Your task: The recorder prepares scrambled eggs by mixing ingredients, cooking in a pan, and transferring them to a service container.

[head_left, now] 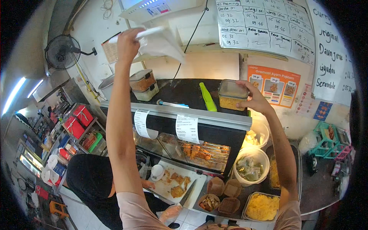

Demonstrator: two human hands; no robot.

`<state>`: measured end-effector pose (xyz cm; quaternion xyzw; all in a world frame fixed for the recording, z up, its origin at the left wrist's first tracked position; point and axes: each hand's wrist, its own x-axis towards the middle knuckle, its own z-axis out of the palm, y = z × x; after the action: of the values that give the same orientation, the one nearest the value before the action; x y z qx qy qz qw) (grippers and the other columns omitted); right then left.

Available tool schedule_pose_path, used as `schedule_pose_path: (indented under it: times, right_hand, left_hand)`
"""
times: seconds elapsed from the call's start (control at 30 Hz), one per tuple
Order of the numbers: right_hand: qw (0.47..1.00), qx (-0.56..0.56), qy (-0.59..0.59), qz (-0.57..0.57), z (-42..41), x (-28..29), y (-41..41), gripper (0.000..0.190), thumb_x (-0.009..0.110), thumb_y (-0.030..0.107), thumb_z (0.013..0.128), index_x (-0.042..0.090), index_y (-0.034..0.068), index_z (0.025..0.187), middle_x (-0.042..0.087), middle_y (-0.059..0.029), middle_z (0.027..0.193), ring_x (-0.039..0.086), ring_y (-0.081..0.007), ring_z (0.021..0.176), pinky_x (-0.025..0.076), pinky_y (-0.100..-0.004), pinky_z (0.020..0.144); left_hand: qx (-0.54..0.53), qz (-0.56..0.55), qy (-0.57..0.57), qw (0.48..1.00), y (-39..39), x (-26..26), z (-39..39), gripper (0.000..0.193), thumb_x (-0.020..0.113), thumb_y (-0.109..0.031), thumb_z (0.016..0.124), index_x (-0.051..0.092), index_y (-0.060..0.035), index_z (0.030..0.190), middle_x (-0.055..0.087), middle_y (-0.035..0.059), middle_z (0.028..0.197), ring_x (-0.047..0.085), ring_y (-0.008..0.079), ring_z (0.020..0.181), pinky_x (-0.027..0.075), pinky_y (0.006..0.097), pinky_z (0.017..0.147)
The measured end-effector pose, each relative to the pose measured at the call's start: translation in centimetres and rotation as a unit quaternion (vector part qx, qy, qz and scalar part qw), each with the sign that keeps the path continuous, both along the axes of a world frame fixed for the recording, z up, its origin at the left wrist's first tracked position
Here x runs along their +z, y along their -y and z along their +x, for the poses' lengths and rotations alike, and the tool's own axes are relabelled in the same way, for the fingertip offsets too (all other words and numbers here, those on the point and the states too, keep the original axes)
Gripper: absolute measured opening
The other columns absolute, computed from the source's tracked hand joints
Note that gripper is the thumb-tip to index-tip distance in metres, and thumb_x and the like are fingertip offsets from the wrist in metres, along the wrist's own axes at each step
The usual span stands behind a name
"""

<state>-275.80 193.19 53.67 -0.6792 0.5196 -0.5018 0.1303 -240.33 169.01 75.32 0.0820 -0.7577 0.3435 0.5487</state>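
Note:
My left hand (129,43), raised high, grips a white sheet or cloth (161,43) that hangs out to the right and is partly blurred. My right hand (256,96) is around the right side of a clear lidded container (233,95) of yellow crumbs, which stands on the black top of a food warmer (172,92). Left of that container lie green tongs (207,97). Farther left on the top are two stacked lidded boxes (143,84). Two printed slips (187,128) hang from the warmer's front edge.
A co-worker in a black cap (87,172) stands close at lower left, a gloved hand (171,213) near a knife (188,194) on a white cutting board (198,187). Brown paper bowls (229,204), a tub of yellow food (262,206) and a white bucket (266,178) stand at lower right.

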Motion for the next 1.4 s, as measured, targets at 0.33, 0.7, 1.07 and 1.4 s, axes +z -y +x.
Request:
schedule_pose_path:
  times: [0.33, 0.7, 1.07, 1.4]
  right_hand:
    - [0.999, -0.026, -0.001, -0.026, -0.3, -0.2, 1.0, 0.074, 0.082, 0.014, 0.058, 0.051, 0.005, 0.124, 0.053, -0.0093, 0.116, 0.051, -0.0203, 0.109, 0.042, -0.0304, 0.092]
    - [0.994, -0.059, 0.056, -0.073, 4.7, 8.9, 5.0, 0.073, 0.083, 0.02, 0.059, 0.053, -0.001, 0.123, 0.058, -0.0129, 0.112, 0.057, -0.0196, 0.098, 0.046, -0.0293, 0.084]
    - [0.989, -0.041, -0.059, -0.13, 27.1, 14.6, 24.5, 0.086, 0.08, 0.05, 0.045, 0.058, 0.0, 0.111, 0.059, -0.023, 0.111, 0.053, -0.0349, 0.111, 0.045, -0.0382, 0.091]
    - [0.96, -0.024, -0.275, 0.038, 23.1, 16.3, 23.8, 0.099, 0.078, 0.051, 0.055, 0.042, -0.009, 0.125, 0.039, -0.0331, 0.133, 0.052, -0.0449, 0.11, 0.046, -0.0434, 0.089]
  left_hand:
    - [0.068, 0.292, -0.016, 0.954, 3.2, -13.5, 8.2, 0.031, 0.062, 0.002, 0.062, 0.071, -0.0058, 0.091, 0.068, 0.0152, 0.093, 0.064, 0.0313, 0.091, 0.049, 0.0352, 0.084]
    - [0.137, 0.38, -0.046, 0.913, 3.5, -16.4, 10.6, 0.072, 0.055, 0.001, 0.058, 0.051, -0.0127, 0.129, 0.05, 0.018, 0.128, 0.046, 0.0363, 0.121, 0.037, 0.0415, 0.098]
    - [-0.099, 0.323, -0.442, 0.831, -13.2, -20.1, 4.0, 0.049, 0.052, 0.006, 0.067, 0.053, 0.0031, 0.117, 0.057, 0.0157, 0.117, 0.052, 0.0264, 0.113, 0.036, 0.0375, 0.098]
    - [-0.112, 0.398, -0.423, 0.806, -24.5, -27.9, 3.6, 0.028, 0.052, 0.006, 0.081, 0.053, 0.0012, 0.108, 0.056, 0.0091, 0.103, 0.053, 0.0159, 0.093, 0.042, 0.0284, 0.083]
